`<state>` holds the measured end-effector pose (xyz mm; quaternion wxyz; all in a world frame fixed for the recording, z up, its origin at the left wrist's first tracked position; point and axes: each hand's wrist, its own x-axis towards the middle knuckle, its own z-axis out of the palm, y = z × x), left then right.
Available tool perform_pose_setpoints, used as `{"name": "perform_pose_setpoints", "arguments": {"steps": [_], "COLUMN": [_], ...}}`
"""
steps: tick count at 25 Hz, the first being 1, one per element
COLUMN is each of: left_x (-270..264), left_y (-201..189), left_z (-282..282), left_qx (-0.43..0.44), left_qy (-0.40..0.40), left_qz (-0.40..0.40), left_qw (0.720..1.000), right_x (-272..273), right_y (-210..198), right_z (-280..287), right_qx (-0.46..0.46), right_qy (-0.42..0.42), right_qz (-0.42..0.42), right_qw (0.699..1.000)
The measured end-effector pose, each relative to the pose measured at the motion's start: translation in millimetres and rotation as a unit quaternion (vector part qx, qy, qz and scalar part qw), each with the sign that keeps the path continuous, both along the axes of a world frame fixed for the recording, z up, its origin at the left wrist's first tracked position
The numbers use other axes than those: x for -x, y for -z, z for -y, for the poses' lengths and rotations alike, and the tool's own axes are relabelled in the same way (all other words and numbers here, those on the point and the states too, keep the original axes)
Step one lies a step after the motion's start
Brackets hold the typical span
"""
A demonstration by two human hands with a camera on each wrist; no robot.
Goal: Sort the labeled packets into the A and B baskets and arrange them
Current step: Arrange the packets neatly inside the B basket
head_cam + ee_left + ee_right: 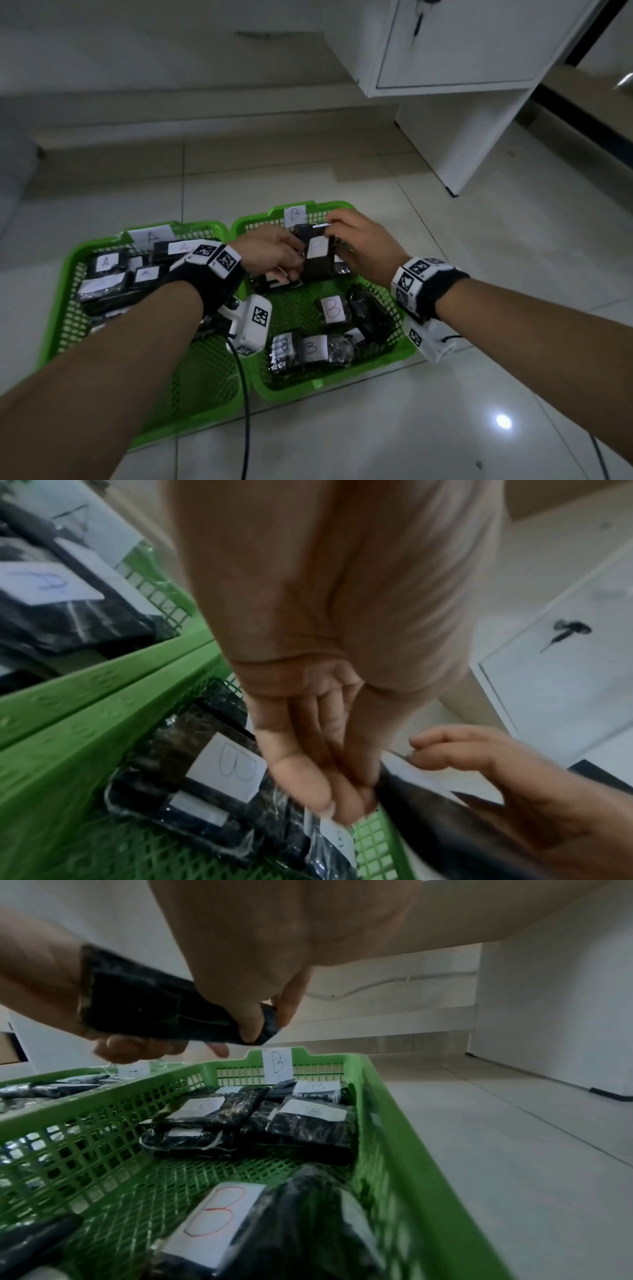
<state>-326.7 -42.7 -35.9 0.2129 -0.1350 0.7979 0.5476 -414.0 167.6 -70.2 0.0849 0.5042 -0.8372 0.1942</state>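
Note:
Two green baskets stand side by side on the floor: basket A (pixel 65 270) on the left and basket B (pixel 291 395) on the right, each with a paper letter tag on its far wall. Both hands hold one black packet (pixel 317 260) with a white label above the far end of basket B. My left hand (pixel 274 255) grips its left side, fingers curled under it. My right hand (pixel 352 240) pinches its far right end (pixel 263 1023). Several B-labelled packets (pixel 311 1121) lie in basket B, one with a red B (pixel 332 310). A-labelled packets (pixel 106 263) fill basket A.
A white cabinet (pixel 462 85) stands at the back right on the tiled floor. A black cable (pixel 245 411) runs from my left wrist camera over the gap between the baskets towards me. A grey wall ledge runs along the back.

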Motion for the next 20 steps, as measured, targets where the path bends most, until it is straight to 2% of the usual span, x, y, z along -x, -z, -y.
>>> {"name": "perform_pose_setpoints", "arguments": {"steps": [3,5,7,9,11,13,15,17,18,19,20], "left_x": [-5,-10,-13,-16,-15,-13,-9,-7,-7,-9,-11], "left_y": [-1,0,2,4,7,8,9,6,7,12,17], "left_z": [5,6,7,11,14,14,12,12,16,24,32], "left_qx": [-0.043,-0.112,-0.159,-0.161,-0.138,-0.106,-0.096,-0.099,-0.041,0.083,0.224], "left_qy": [-0.057,-0.080,-0.132,-0.197,-0.228,-0.236,-0.260,-0.279,-0.264,-0.214,-0.136], "left_qz": [-0.008,0.021,0.017,-0.011,-0.042,-0.053,-0.047,-0.044,-0.074,-0.128,-0.177], "left_qw": [0.997,0.990,0.978,0.967,0.963,0.964,0.960,0.954,0.961,0.965,0.949], "right_x": [-5,-13,-21,-24,-25,-28,-32,-32,-29,-27,-25], "right_y": [2,3,1,0,-7,-9,-6,-2,-1,0,0], "right_z": [18,30,41,50,56,61,63,62,59,55,51], "right_qx": [0.057,0.077,0.096,0.137,0.172,0.134,0.039,-0.009,-0.020,-0.052,-0.104], "right_qy": [0.031,-0.003,-0.014,0.044,0.123,0.118,0.098,0.104,0.102,0.096,0.080], "right_qz": [0.059,0.056,0.059,0.106,0.214,0.311,0.258,0.205,0.212,0.218,0.208], "right_qw": [0.996,0.995,0.994,0.984,0.954,0.934,0.960,0.973,0.972,0.970,0.969]}}
